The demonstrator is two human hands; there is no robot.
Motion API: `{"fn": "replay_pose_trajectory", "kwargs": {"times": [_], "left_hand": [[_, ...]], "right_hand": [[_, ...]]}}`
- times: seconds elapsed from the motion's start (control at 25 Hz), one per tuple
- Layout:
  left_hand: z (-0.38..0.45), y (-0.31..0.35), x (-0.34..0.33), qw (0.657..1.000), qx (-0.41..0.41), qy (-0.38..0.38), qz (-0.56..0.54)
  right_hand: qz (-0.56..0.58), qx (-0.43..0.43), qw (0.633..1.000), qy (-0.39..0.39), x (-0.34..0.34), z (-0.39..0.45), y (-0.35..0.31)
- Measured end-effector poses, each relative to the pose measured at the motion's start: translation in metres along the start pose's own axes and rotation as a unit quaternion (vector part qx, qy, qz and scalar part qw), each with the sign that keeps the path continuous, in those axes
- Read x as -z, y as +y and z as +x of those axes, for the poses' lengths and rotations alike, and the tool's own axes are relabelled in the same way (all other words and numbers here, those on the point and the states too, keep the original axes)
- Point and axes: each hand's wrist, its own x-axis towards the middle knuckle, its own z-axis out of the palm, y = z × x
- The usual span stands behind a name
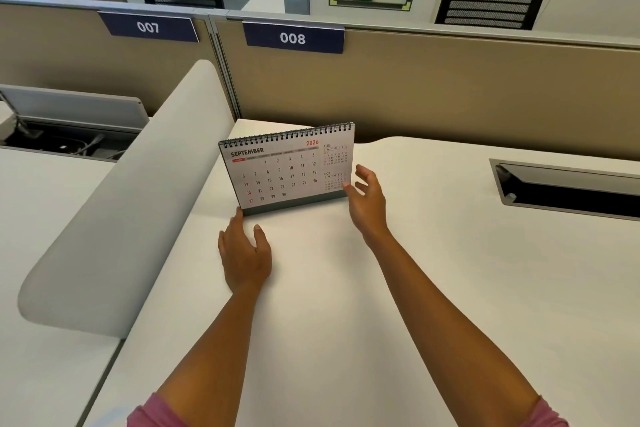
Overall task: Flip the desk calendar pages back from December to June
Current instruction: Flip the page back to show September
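A spiral-bound desk calendar [284, 168] stands upright on the white desk [329, 288], its front page reading SEPTEMBER 2026. My left hand [244, 253] rests flat on the desk just in front of the calendar's lower left corner, a fingertip touching the base. At the calendar's lower right corner is my right hand [367, 199], fingers spread, the thumb tip against the page edge. Neither hand holds a page.
A rounded grey divider [131, 215] runs along the desk's left side. A beige partition [450, 87] with labels 007 and 008 stands behind. An open cable slot [568, 189] is set in the desk at the right. Two black chairs and a fire extinguisher lie beyond.
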Motion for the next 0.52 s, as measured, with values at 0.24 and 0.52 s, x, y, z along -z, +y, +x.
{"fn": "replay_pose_trajectory", "kwargs": {"times": [0.24,0.52], "left_hand": [[-0.001,0.001,0.001,1.000,0.005,-0.001,-0.001],[0.000,0.001,0.000,1.000,0.007,0.000,-0.001]], "right_hand": [[-0.035,0.019,0.999,-0.006,-0.006,-0.011,0.006],[-0.007,0.018,0.999,0.048,-0.002,-0.020,0.010]]}}
